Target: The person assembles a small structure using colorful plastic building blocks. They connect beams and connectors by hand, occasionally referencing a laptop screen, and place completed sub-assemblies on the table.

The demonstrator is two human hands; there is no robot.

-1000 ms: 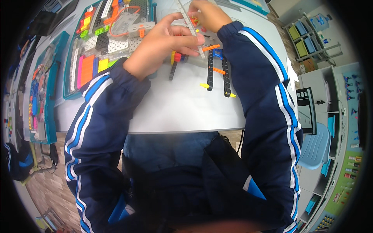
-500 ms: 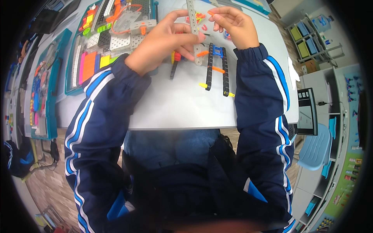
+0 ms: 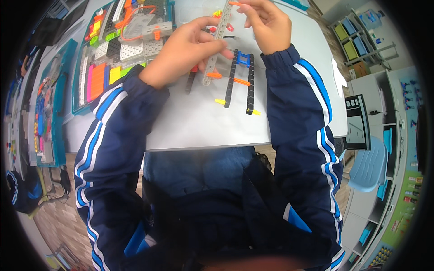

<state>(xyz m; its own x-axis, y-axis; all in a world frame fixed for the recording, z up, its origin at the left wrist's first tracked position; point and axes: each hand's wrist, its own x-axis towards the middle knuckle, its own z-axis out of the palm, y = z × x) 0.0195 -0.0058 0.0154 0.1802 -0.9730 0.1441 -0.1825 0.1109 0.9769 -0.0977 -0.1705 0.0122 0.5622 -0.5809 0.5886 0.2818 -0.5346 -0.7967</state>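
A long grey perforated beam (image 3: 220,34) is gripped between the thumb and fingers of my left hand (image 3: 187,49), slanting from top right to lower left. Near its lower end an orange peg (image 3: 214,75) sticks out sideways. My right hand (image 3: 267,23) pinches a small orange peg (image 3: 234,3) at the beam's upper end; whether it is seated in a hole I cannot tell. Between my forearms lies a frame of two black beams (image 3: 251,90), joined by a blue crosspiece (image 3: 244,60) and an orange rod (image 3: 241,81), with yellow pegs (image 3: 220,102) at the near ends.
A teal-edged tray (image 3: 81,109) of colourful building parts stands at the left of the white table (image 3: 203,131). Another parts case (image 3: 49,122) is farther left. A dark bar (image 3: 191,82) lies beneath my left hand. To the right are a screen (image 3: 357,122) and a blue chair (image 3: 368,165).
My right hand has moved up and left, bringing the orange peg to the beam's upper end. The beam in my left hand has tilted, its lower end shifting left.
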